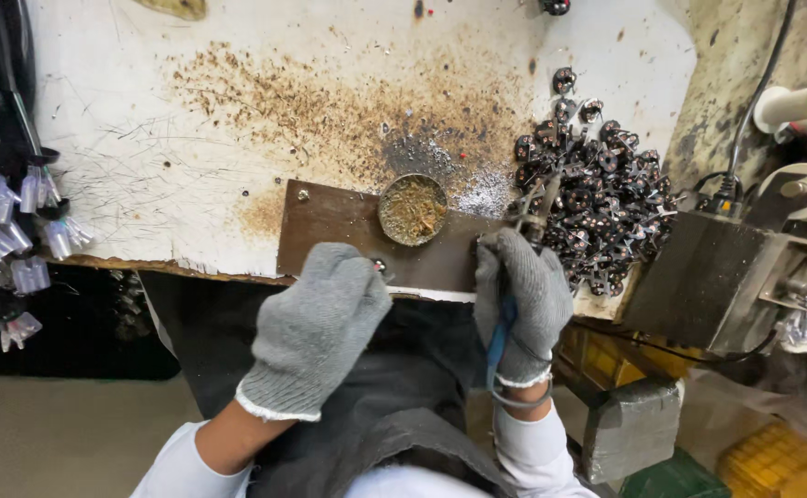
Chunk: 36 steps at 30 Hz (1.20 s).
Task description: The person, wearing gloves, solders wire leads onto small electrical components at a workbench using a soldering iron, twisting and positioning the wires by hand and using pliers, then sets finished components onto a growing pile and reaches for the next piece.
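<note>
Centrally, bench: worn board [237,129], dish [412,209].
Left hand [316,323]: curling closed, resting on plate [330,221].
Right hand [523,295]: gripping blue-handled pliers [507,318], reaching into parts [597,194].
Handling: parts seeming small, stiff, light; pinching singly.

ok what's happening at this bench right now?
A person in grey knit gloves works at a stained white bench. The right hand grips a blue-handled tool, its tip at the edge of a pile of small dark metal parts. The left hand rests closed on a brown plate beside a round tin of debris.
</note>
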Motion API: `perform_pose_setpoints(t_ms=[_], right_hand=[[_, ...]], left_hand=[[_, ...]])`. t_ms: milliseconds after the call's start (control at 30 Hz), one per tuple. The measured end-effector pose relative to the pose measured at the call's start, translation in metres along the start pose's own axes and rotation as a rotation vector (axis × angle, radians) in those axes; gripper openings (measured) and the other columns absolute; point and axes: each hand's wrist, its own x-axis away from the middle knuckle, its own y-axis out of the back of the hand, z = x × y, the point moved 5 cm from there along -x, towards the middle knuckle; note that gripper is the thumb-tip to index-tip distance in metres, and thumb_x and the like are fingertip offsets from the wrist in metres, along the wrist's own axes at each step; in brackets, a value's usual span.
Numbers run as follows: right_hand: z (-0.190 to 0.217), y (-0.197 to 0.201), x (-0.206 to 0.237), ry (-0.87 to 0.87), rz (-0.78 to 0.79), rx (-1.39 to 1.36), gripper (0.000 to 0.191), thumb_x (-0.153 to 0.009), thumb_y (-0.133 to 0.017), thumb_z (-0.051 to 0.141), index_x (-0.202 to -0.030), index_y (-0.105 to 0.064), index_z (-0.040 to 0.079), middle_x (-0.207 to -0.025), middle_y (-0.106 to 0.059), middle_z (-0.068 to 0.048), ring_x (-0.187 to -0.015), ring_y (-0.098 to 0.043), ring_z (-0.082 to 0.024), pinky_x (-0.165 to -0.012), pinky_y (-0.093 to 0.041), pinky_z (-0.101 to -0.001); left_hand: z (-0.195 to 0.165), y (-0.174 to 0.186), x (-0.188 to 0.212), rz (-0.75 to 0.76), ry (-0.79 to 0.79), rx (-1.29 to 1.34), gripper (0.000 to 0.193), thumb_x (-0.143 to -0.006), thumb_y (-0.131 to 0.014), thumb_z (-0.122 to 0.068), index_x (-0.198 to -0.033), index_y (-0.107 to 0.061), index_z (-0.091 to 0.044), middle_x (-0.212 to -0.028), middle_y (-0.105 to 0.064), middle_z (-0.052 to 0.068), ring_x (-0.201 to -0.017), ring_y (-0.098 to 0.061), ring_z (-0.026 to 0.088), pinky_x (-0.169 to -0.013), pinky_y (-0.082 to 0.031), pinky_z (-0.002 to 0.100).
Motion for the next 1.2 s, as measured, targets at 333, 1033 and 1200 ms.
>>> perform_pose_setpoints(t_ms=[333, 1033, 1200], right_hand=[[0.057, -0.019, 0.007, -0.049, 0.142, -0.260, 0.026, -0.085, -0.076, 0.001, -0.110, -0.072, 0.008, -0.085, -0.070, -0.005, -0.077, -0.070, -0.021, -0.069, -0.056, -0.0322], [0.027, 0.003, 0.008, -0.003, 0.056, -0.177, 0.034, -0.083, -0.074, 0.002, -0.116, -0.074, 0.006, -0.096, -0.072, -0.012, -0.093, -0.072, -0.026, -0.083, -0.057, -0.0337], [0.025, -0.005, 0.012, 0.032, -0.224, -0.247, 0.035, -0.078, -0.075, -0.001, -0.112, -0.075, 0.005, -0.099, -0.077, -0.011, -0.097, -0.074, -0.027, -0.086, -0.058, -0.0332]], left_hand=[[0.008, 0.012, 0.000, 0.018, 0.047, -0.043, 0.015, -0.087, -0.077, -0.013, -0.096, -0.067, -0.008, -0.100, -0.066, 0.010, -0.078, -0.069, 0.030, -0.063, -0.055, 0.038], [0.003, -0.023, 0.011, -0.032, 0.074, -0.030, 0.025, -0.083, -0.079, -0.014, -0.101, -0.063, -0.006, -0.104, -0.067, 0.012, -0.073, -0.071, 0.029, -0.058, -0.057, 0.036], [0.065, -0.022, 0.075, -0.233, 0.061, 0.114, 0.046, -0.083, -0.080, -0.012, -0.123, -0.060, -0.002, -0.118, -0.066, 0.015, -0.073, -0.071, 0.019, -0.063, -0.061, 0.030]])
